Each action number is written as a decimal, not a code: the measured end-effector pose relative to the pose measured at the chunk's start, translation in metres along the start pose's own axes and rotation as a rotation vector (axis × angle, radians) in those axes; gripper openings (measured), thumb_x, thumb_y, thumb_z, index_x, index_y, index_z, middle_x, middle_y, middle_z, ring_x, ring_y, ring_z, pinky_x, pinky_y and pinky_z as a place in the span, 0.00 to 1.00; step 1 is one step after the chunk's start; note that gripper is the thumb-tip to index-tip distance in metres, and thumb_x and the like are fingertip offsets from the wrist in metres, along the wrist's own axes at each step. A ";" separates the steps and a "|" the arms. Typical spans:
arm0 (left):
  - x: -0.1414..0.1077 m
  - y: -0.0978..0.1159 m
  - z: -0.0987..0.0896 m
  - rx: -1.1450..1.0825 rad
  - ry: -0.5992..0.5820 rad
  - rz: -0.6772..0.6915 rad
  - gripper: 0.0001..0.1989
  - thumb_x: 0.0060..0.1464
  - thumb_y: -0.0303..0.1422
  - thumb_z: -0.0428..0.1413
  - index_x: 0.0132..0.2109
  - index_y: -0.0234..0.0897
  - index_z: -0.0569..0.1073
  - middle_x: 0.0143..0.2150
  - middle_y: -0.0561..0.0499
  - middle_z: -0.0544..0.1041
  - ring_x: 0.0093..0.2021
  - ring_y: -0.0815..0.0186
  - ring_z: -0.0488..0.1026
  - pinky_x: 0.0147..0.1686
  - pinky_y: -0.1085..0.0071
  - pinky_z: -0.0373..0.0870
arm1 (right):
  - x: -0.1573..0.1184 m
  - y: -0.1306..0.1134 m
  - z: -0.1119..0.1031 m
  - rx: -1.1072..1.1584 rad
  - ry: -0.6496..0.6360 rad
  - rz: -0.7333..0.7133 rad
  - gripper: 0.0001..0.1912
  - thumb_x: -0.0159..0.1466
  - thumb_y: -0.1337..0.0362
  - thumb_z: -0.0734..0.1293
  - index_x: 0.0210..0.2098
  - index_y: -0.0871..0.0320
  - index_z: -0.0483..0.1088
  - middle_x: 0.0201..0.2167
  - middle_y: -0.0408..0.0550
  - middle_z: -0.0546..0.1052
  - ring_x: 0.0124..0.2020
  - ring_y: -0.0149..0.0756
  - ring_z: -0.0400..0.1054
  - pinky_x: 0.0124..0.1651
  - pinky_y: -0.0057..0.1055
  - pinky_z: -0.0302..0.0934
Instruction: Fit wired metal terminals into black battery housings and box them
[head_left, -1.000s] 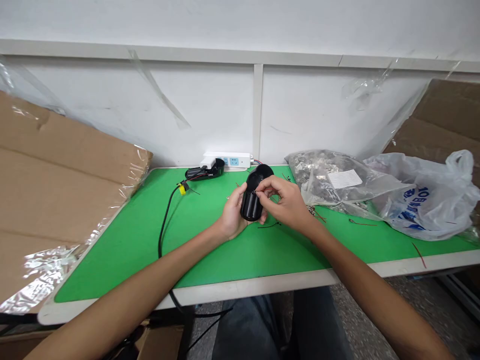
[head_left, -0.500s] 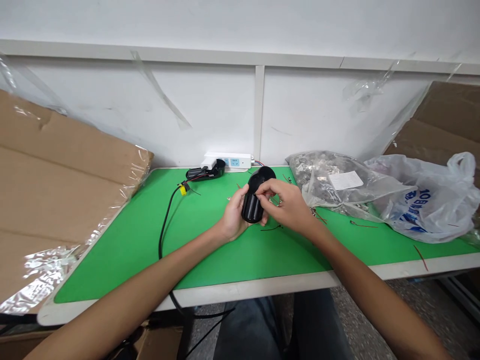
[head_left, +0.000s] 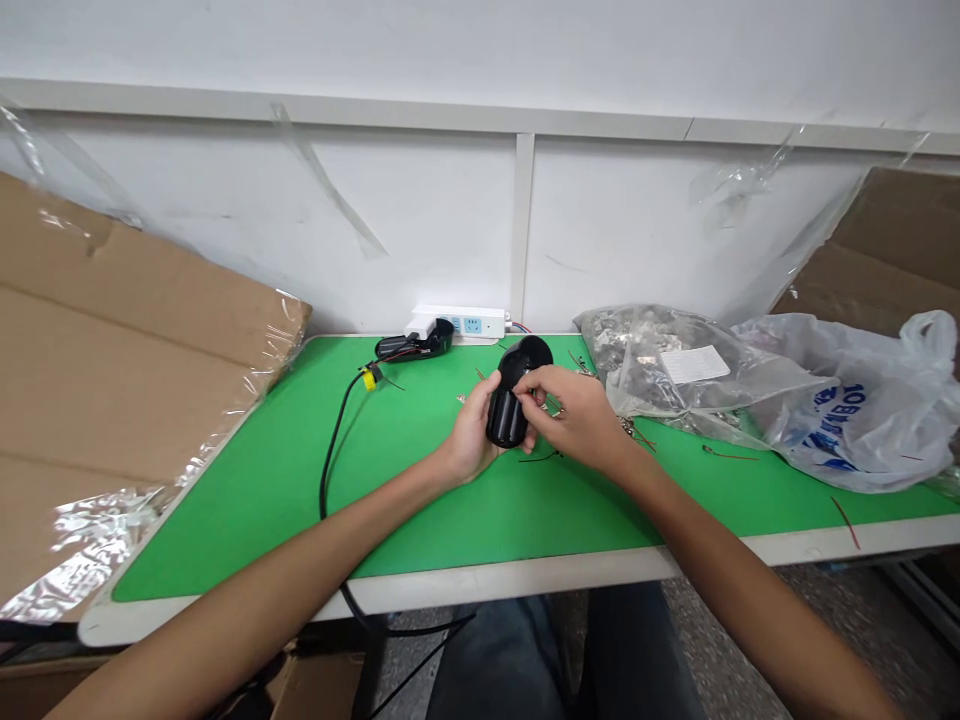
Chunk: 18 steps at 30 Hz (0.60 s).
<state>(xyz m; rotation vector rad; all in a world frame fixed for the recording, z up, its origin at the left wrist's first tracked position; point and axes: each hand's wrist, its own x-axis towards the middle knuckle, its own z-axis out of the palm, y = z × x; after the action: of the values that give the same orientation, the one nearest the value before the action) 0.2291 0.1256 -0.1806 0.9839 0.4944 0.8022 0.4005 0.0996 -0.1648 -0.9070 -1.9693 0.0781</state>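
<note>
A glossy black plastic housing (head_left: 508,418), with a rounded barrel and a cup-shaped upper end, is held above the green table top. My left hand (head_left: 471,430) wraps round it from the left and beneath, its thumb along the side and fingertips showing at the right. My right hand (head_left: 574,410) pinches thumb and forefinger together at the middle of the housing. Whatever sits between those fingertips is too small to make out. Thin wires and small metal pieces lie on the table around my right hand, partly hidden by it.
A similar black part (head_left: 416,342) with a black cable lies by a white power strip (head_left: 480,322) at the back. A yellow tag (head_left: 369,379) is on the cable. Clear bags (head_left: 652,350) and a white plastic bag (head_left: 847,400) stand right; cardboard (head_left: 135,330) leans left.
The whole view has shifted very slightly. My left hand keeps its hold on the black housing, and my right fingertips stay pinched at its middle with barely any movement.
</note>
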 end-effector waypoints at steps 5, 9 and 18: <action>-0.001 -0.006 0.000 0.041 0.022 0.045 0.30 0.63 0.58 0.52 0.39 0.31 0.77 0.26 0.48 0.76 0.22 0.66 0.71 0.25 0.70 0.69 | -0.004 0.002 0.004 -0.019 0.011 -0.008 0.05 0.69 0.69 0.66 0.41 0.56 0.74 0.31 0.43 0.77 0.31 0.32 0.70 0.39 0.30 0.63; 0.004 -0.011 -0.004 0.068 0.097 0.004 0.32 0.63 0.60 0.50 0.39 0.33 0.76 0.27 0.48 0.76 0.26 0.63 0.73 0.27 0.69 0.70 | -0.005 0.005 0.005 -0.004 0.013 0.021 0.05 0.69 0.68 0.66 0.41 0.55 0.75 0.29 0.42 0.76 0.29 0.31 0.69 0.38 0.30 0.63; 0.012 0.001 -0.008 0.213 0.322 0.206 0.22 0.59 0.51 0.63 0.47 0.36 0.75 0.41 0.51 0.79 0.38 0.67 0.72 0.39 0.74 0.70 | -0.002 0.004 0.007 -0.026 0.166 0.081 0.11 0.71 0.61 0.67 0.52 0.55 0.71 0.44 0.52 0.79 0.42 0.41 0.72 0.49 0.40 0.68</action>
<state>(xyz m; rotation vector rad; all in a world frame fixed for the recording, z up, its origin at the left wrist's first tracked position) 0.2304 0.1400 -0.1842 1.1202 0.7766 1.1193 0.3977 0.1028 -0.1721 -0.9790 -1.7840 0.0232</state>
